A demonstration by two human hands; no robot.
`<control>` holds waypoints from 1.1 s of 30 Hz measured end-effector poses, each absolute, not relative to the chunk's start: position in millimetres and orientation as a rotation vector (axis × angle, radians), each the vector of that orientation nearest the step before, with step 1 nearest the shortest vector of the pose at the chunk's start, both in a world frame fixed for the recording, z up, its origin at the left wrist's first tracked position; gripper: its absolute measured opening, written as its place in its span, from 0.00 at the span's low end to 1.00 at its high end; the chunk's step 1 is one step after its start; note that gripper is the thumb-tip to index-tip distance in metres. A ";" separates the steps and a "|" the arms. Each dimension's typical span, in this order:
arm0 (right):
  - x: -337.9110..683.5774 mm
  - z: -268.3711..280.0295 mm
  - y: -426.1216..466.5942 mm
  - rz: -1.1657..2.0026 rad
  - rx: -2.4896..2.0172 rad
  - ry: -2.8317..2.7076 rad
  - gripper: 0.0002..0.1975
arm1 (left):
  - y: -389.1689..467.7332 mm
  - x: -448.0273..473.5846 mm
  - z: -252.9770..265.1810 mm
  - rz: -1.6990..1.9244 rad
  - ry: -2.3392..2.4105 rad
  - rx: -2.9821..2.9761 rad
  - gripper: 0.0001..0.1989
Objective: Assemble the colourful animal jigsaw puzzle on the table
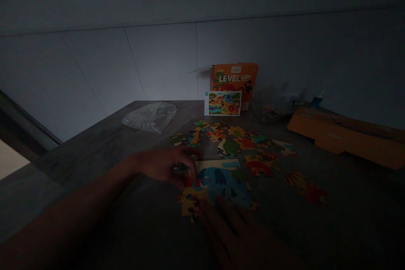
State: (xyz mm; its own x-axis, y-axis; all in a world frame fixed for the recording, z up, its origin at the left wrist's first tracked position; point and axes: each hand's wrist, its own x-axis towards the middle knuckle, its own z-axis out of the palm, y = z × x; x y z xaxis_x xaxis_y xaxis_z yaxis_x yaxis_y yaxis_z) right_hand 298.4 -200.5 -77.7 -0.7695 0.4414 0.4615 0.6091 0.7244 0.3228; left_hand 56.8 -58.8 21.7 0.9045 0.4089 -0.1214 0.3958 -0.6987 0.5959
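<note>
A partly joined jigsaw puzzle (221,179) with a blue elephant lies on the grey table before me. My left hand (167,166) is at its left edge, thumb and fingers curled in a pinch around a reddish puzzle piece (189,180); the dim light blurs the exact grip. On the puzzle's lower edge rests my right hand (234,225), fingers stretched and spread, holding nothing. Just beyond the elephant, loose puzzle pieces (229,147) lie in an arc, some joined in small clusters. To the right is another joined cluster (306,187), yellow and red.
A picture card (224,103) leans against an orange "LEVEL UP!" box (234,76) at the back. A clear plastic bag (150,117) lies at the back left. On the right are an orange box lid or tray (341,137) and another clear bag (276,107) with contents.
</note>
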 end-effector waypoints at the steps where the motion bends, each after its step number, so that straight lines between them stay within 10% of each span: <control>1: 298.4 -77.2 -199.9 -0.660 -0.803 -2.568 0.22 | -59.5 57.6 22.1 0.033 0.570 2.419 0.10; 19: 291.9 -71.6 -183.9 -0.347 -0.746 -2.671 0.21 | -76.1 74.1 29.2 -0.011 0.591 2.699 0.14; 28: 354.0 -4.9 -138.2 0.582 -0.535 -2.955 0.35 | -100.6 87.4 -3.6 -0.043 0.660 3.007 0.39; 33: 366.8 -5.0 -134.1 0.759 -0.712 -2.974 0.37 | -92.2 74.7 -11.1 -0.065 0.639 2.858 0.34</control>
State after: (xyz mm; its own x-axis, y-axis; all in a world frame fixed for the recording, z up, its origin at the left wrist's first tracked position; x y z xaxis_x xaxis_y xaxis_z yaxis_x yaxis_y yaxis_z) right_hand 366.8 -134.1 -5.0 -0.8978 0.4245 -0.1174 0.4288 0.7818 -0.4527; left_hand 74.7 -92.2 -11.1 0.9049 0.4162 -0.0890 0.4256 -0.8833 0.1964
